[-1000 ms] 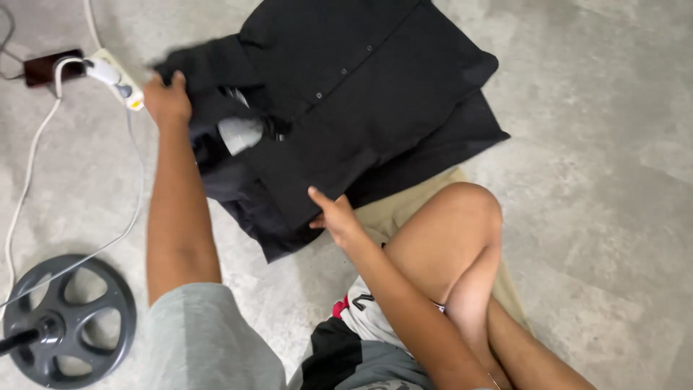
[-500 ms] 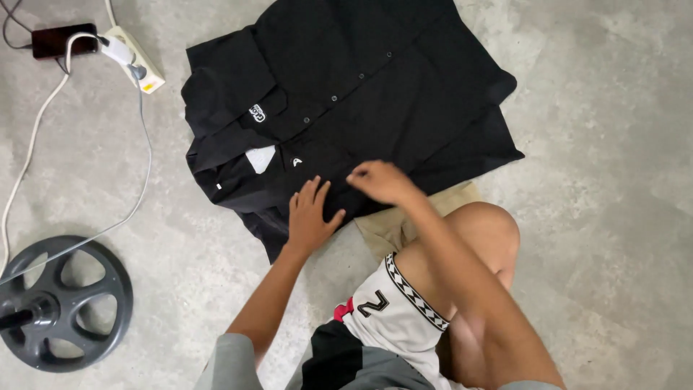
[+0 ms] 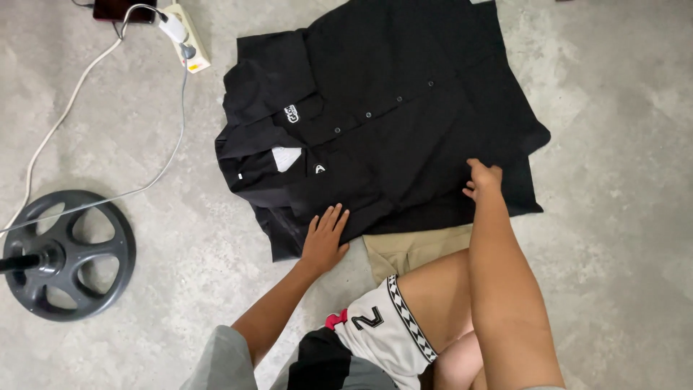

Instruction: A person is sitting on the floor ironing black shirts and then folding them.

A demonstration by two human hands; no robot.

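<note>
Head view, looking down at grey concrete floor (image 3: 613,87); black button shirt (image 3: 404,115) lies flat in centre to upper centre of frame, collar toward left, buttons done up, a small white label showing at the collar; left hand (image 3: 325,240) sits at lower centre, fingers spread, palm pressed flat on shirt's near edge just below the collar area, gripping nothing; right hand (image 3: 482,179) at centre right, fingers curled and pinching the black cloth near the shirt's lower side panel; tan garment (image 3: 411,249) pokes out from under shirt's near edge, beside the person's knee; white power strip (image 3: 189,40) with cable (image 3: 65,119) in upper left, well apart from shirt; dark round fan base (image 3: 68,253) at lower left on floor. Judgement: step in hand looks like smoothing and folding the side of the shirt; to do it well, keep left palm flat as an anchor so collar does not skew; lift the pinched edge evenly, keep the fold line straight and parallel to the button row; avoid dragging the tan garment along.
</note>
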